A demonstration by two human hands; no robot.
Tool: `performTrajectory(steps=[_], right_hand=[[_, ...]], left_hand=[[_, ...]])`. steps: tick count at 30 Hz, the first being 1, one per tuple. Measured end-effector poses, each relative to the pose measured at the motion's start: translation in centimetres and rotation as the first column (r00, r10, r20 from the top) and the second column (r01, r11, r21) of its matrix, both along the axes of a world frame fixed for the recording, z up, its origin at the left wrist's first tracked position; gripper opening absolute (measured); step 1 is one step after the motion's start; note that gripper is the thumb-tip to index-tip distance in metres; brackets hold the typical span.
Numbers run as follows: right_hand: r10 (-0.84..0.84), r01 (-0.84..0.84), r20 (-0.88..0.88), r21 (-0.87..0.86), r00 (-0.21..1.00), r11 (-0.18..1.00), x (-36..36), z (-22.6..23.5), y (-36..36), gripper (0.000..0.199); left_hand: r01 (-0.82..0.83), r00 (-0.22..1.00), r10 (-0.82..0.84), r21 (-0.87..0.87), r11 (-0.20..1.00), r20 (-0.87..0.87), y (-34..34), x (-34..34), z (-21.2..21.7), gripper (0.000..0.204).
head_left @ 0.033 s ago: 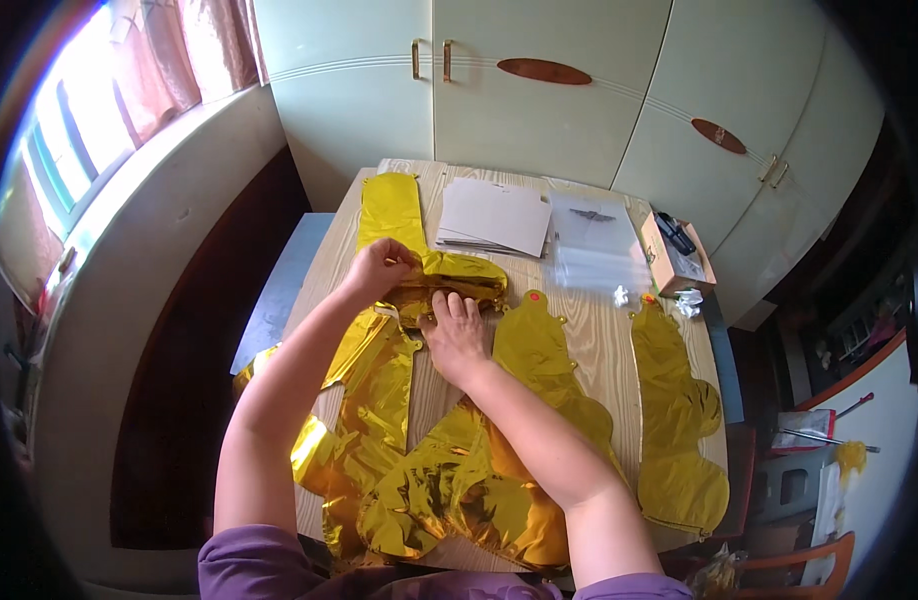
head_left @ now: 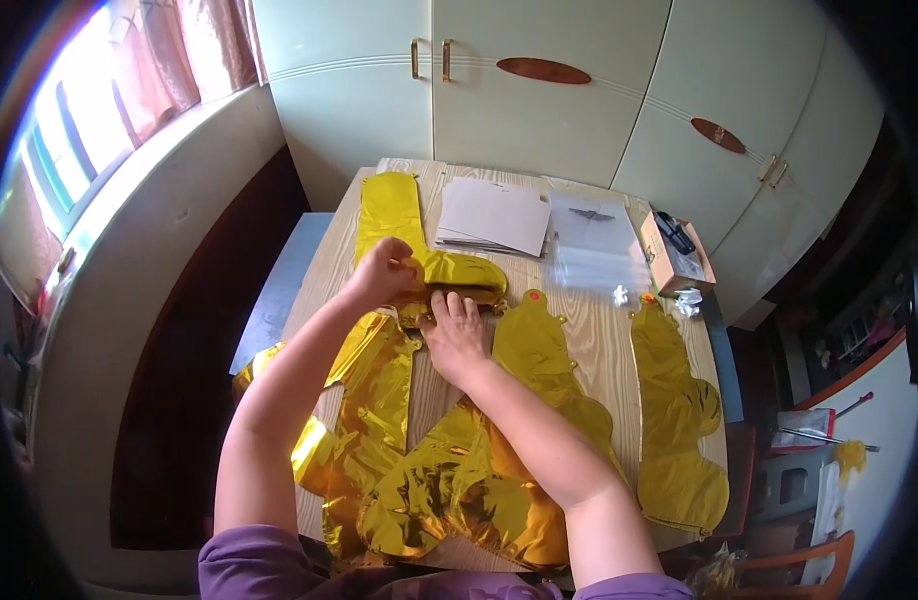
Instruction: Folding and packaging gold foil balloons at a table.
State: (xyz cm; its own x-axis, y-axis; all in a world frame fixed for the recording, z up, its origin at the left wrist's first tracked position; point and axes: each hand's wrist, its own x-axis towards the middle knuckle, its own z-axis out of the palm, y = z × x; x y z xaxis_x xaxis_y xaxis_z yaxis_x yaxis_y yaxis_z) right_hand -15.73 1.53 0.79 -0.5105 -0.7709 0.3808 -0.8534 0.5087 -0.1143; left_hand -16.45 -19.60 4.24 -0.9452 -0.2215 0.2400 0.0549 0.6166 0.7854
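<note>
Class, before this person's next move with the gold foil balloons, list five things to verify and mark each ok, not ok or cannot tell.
1. Left hand pinches an edge of the L-shaped gold foil balloon: ok.
2. Right hand lies flat, pressing foil onto the wooden table: ok.
3. Balloon fully flattened: not ok, its lower bar looks puffed.
4. Paper stack and clear plastic bags lie apart from the hands: ok.
5. What the left fingers grip, valve or plain edge: cannot tell.
</note>
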Motion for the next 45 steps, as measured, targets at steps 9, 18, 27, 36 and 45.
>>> performTrajectory(steps=[9,18,27,36,45], right_hand=[[-0.201,0.118,0.284,0.284,0.938,0.951,-0.1,3.7,1.4,0.043],[-0.048,0.062,0.514,-0.01,0.857,0.998,-0.2,6.0,-2.1,0.03],[-0.35,0.231,0.464,0.294,0.814,0.927,-4.4,6.5,-2.3,0.063],[-0.354,0.162,0.38,0.453,0.854,0.877,-3.4,4.4,-4.0,0.063],[-0.398,0.154,0.412,0.511,0.819,0.846,-4.1,4.6,-3.9,0.064]], left_hand=[[-0.075,0.994,0.055,-0.218,0.973,-0.097,0.7,0.4,-1.5,0.027],[-0.344,0.934,0.356,-0.189,0.92,0.035,-0.9,-2.6,-2.9,0.038],[-0.403,0.915,0.385,0.246,0.881,0.121,-2.4,-2.5,-2.7,0.031],[-0.501,0.855,0.516,0.35,0.792,0.056,-6.7,-4.8,0.1,0.022],[-0.791,0.269,0.921,0.481,0.379,-0.282,-25.5,8.6,17.2,0.02]])
